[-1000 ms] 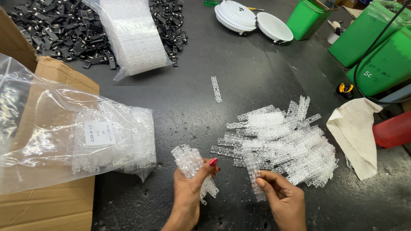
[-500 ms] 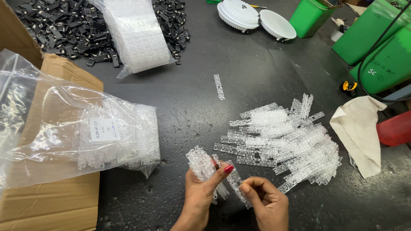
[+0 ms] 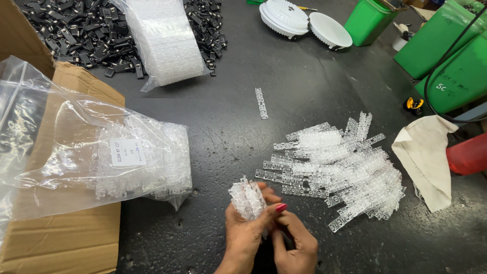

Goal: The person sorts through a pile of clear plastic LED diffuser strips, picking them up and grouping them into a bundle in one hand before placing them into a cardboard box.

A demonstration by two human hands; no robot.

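My left hand [image 3: 243, 231] clamps a bundle of clear strips [image 3: 247, 199] at 6 o'clock on the desk [image 3: 304, 86], right fingers [image 3: 291, 238] closed against it; a loose grip could fan them out.

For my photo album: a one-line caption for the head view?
Left hand grips bundled clear plastic strips, right hand beside it, near loose pile.

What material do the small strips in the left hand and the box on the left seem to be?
Strips in the left hand: likely clear glossy plastic; light passes through them. Box: brown matte cardboard, with folded flaps.
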